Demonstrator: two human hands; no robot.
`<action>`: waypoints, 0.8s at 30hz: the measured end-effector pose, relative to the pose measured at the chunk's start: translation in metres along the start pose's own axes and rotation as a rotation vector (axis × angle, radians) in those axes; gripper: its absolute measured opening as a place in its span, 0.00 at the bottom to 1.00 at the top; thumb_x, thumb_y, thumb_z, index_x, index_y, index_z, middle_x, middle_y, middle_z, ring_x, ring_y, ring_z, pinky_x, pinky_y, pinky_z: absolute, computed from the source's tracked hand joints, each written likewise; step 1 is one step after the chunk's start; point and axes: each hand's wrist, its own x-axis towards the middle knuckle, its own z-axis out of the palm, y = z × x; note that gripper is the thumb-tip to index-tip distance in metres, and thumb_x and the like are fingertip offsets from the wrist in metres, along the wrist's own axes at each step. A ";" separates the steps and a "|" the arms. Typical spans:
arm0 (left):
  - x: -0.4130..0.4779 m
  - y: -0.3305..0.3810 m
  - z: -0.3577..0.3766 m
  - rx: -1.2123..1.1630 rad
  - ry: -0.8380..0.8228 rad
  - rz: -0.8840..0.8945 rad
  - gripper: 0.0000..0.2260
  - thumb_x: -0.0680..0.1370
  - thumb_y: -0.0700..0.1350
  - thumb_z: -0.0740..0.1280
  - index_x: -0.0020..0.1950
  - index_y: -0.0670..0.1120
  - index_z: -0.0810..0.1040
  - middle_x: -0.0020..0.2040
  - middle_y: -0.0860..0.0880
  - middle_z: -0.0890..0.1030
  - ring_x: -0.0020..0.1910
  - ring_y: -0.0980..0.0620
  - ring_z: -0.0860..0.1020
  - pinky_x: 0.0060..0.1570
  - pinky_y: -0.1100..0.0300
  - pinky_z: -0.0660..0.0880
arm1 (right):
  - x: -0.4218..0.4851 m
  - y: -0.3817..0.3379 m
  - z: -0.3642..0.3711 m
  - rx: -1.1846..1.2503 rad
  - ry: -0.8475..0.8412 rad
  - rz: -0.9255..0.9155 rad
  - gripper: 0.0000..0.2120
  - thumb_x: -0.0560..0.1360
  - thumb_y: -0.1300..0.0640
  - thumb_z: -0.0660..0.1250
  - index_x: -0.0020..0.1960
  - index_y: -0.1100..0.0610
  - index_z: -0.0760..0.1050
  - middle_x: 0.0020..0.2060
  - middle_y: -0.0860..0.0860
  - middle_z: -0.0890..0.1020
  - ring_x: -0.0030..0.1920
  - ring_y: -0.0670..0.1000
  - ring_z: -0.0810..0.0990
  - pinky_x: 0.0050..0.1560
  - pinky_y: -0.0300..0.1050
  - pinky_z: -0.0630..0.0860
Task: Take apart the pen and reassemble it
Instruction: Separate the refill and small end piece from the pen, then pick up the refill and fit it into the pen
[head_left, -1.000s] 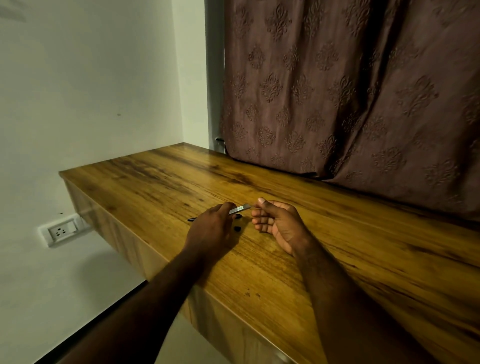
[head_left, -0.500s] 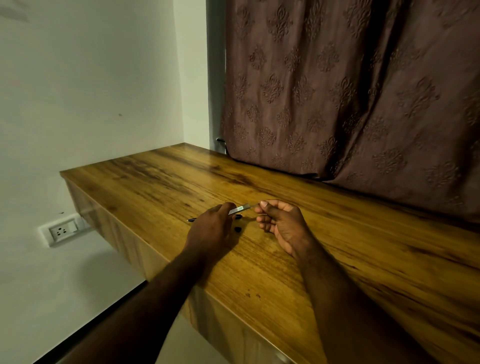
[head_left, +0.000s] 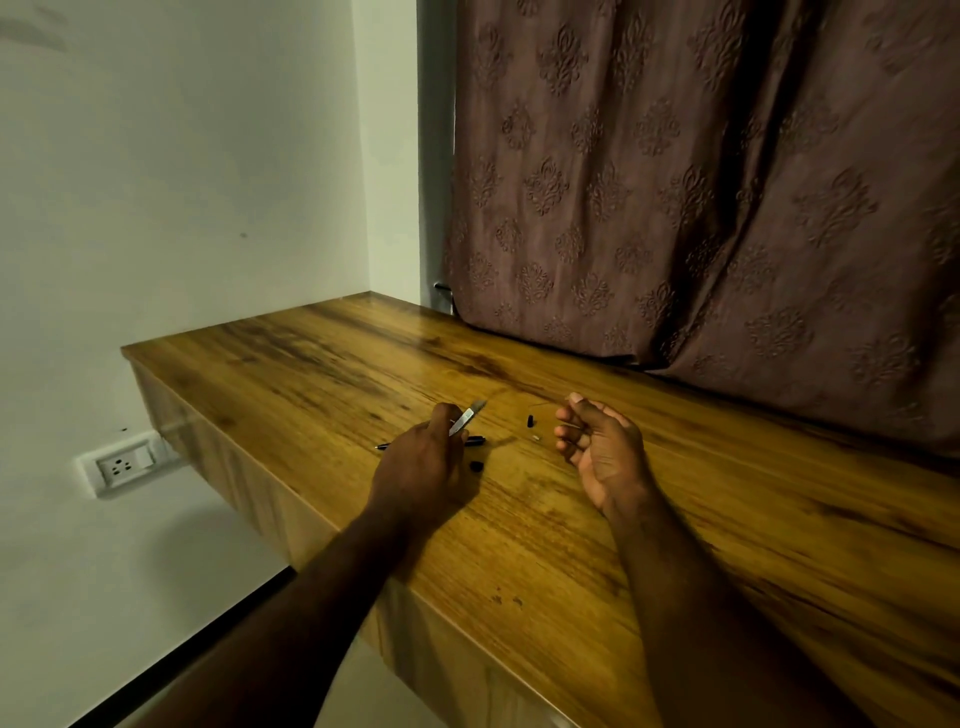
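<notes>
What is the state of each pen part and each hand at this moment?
silver barrel: tilted, gripped by the left hand.
black section: lying on the desk, partly behind that hand.
near black piece: loose on the desk.
far black piece: loose, between the hands.
right hand: fingers curled; any hold unclear.
curtain: drawn.

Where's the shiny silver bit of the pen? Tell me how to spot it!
Look at the long wooden table in front of the brown curtain. Near its middle, the left hand pinches the silver tube, tilted up off the wood. The black pieces nearby lie flat and dark; this one shines silver.
</notes>
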 end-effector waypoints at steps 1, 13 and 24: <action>0.000 0.000 0.001 -0.006 0.011 -0.002 0.09 0.77 0.51 0.58 0.52 0.46 0.67 0.36 0.46 0.81 0.32 0.44 0.78 0.29 0.55 0.71 | 0.003 -0.001 -0.004 -0.018 0.021 -0.016 0.01 0.76 0.61 0.67 0.47 0.59 0.77 0.34 0.53 0.81 0.29 0.48 0.77 0.28 0.39 0.73; 0.001 -0.004 0.001 -0.025 -0.044 -0.066 0.14 0.75 0.58 0.54 0.48 0.49 0.69 0.37 0.49 0.79 0.33 0.52 0.75 0.32 0.60 0.67 | 0.029 0.008 -0.006 -0.636 0.116 -0.019 0.07 0.76 0.58 0.68 0.42 0.60 0.78 0.28 0.51 0.73 0.24 0.48 0.68 0.22 0.36 0.62; 0.005 -0.008 0.006 -0.015 -0.050 -0.076 0.06 0.75 0.50 0.60 0.47 0.49 0.69 0.36 0.49 0.78 0.33 0.51 0.73 0.32 0.60 0.64 | 0.060 -0.001 0.003 -0.881 0.077 0.258 0.09 0.74 0.59 0.69 0.36 0.60 0.80 0.24 0.50 0.74 0.20 0.46 0.68 0.19 0.33 0.61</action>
